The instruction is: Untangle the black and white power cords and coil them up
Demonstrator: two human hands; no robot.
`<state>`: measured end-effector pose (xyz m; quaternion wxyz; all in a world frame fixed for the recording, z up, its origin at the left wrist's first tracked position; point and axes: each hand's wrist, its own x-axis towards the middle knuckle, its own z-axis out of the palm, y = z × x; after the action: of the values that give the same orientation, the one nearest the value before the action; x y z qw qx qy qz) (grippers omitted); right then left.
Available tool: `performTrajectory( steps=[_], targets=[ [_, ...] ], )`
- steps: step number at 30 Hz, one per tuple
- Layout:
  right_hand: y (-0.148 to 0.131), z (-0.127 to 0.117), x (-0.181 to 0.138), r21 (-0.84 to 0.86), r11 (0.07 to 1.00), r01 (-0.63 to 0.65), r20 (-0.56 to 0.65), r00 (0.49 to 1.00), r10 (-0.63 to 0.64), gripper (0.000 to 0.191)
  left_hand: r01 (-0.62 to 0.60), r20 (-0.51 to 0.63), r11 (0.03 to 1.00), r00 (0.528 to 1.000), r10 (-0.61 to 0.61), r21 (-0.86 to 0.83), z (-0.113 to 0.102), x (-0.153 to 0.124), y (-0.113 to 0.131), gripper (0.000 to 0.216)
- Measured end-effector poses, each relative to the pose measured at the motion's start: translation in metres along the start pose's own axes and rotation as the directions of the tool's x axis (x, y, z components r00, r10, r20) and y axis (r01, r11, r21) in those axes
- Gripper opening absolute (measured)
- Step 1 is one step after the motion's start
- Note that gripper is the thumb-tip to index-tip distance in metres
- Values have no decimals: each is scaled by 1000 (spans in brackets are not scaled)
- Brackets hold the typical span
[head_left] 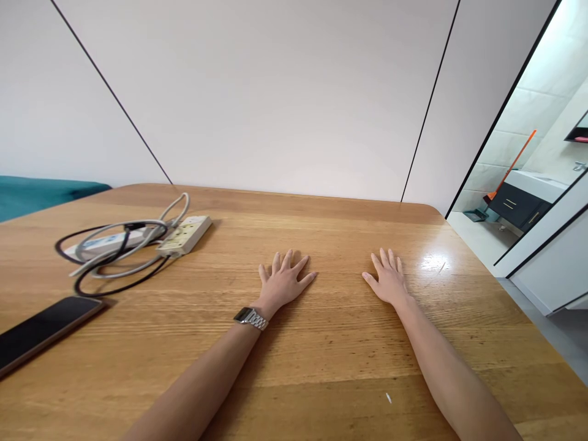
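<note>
Tabletop (331, 343) bears left hand (282, 285) and right hand (389, 284), both spread wide, seemingly flat, undersides hidden

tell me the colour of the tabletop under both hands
The tabletop is a warm light brown with wood grain, best seen in the head view.

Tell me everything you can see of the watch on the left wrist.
The watch has a dark, angular face, with nothing readable on it, and a shiny, silvery link band that looks like metal. It wraps the wrist just behind the spread left hand, face toward the little-finger side, over the wooden table. Its clasp is out of sight.
</note>
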<state>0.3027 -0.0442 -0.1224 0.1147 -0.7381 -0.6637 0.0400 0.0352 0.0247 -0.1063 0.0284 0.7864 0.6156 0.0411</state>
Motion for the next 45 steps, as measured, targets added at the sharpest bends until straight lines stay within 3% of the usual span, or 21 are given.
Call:
performTrajectory(
  steps=[6,11,15,19,23,27,34,40,45],
  targets=[
    [1,0,3,5,998,62,123,991,-62,73,-58,-23,998,998,59,23,1,1,-1,65],
    [1,0,2,-9,998,68,110,992,-67,75,-62,-19,998,998,62,18,2,0,0,64],
    [0,-1,1,-15,997,69,67,995,-68,71,43,-58,997,997,-47,-68,-10,4,-9,79],
    [-1,-2,0,-17,998,63,26,998,-63,68,234,-162,955,951,-264,-181,-31,14,-43,87],
    [-2,-1,1,-9,998,58,1,998,-58,66,402,-144,884,885,-442,-239,-46,22,-98,93],
    [-1,1,2,-1,998,57,-4,998,-57,65,508,-142,842,834,-534,-182,-60,18,-141,92],
    [0,1,2,6,999,41,2,999,-41,65,538,-179,839,821,-542,-77,-78,11,-165,81],
    [-1,-1,1,17,999,35,5,999,-35,65,549,-44,836,835,-548,2,-67,33,-183,77],
    [-2,-1,1,15,999,31,-6,1000,-31,64,461,-221,887,863,-455,-23,-52,39,-190,65]
  ],
)
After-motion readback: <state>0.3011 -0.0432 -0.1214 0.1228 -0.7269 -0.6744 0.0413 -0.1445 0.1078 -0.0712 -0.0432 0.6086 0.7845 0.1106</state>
